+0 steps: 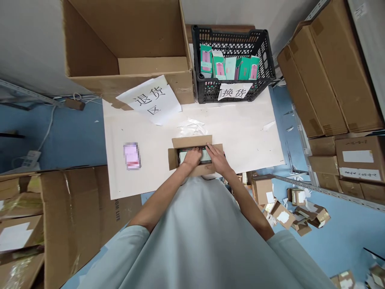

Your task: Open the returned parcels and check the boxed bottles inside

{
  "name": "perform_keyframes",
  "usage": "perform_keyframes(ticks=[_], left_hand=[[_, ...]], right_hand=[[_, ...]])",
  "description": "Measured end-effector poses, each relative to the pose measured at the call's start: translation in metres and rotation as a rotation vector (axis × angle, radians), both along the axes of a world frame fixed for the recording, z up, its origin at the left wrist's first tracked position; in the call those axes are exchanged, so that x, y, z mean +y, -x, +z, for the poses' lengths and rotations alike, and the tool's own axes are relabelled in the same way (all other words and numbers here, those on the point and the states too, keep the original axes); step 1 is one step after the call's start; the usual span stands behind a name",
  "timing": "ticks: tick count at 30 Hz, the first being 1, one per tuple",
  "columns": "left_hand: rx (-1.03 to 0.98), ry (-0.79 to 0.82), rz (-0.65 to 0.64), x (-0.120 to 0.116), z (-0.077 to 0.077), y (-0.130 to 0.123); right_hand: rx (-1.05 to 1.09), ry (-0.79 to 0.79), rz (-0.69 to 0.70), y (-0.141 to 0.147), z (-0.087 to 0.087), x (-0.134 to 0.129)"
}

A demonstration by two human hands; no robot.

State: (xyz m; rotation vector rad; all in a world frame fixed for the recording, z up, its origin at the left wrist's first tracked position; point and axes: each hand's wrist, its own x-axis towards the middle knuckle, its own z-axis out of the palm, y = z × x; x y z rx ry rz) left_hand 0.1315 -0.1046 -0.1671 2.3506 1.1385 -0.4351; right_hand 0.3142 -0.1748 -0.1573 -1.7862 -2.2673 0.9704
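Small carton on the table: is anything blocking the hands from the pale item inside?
Nothing visible: the carton stands open, the left hand over the pale item, the right hand at the carton's right end.

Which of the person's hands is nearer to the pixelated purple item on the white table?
Left. The left hand is at the small open carton, right of the pixelated purple item; the right hand is farther right, at the carton's right end.
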Motion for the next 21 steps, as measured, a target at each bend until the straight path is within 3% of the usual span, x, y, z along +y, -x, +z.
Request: perform_keyframes(ticks=[5, 9, 15, 21], left_hand=[[0.006, -0.017, -0.015, -0.003, -0.007, -0.010], [0.006, -0.026, 0.005, -0.002, -0.003, -0.010], [-0.011, -0.052, 0.032, 0.001, 0.024, 0.017], [-0.100, -0.067, 0.089, 0.008, 0.054, 0.039]], right_hand=[[0.087, -0.027, -0.019, -0.002, -0.012, -0.010], [0.166, -0.037, -0.057, -0.003, -0.024, -0.011], [0.325, -0.062, -0.171, -0.007, -0.021, -0.010], [0.410, -0.079, -0.420, -0.002, -0.007, -0.019]])
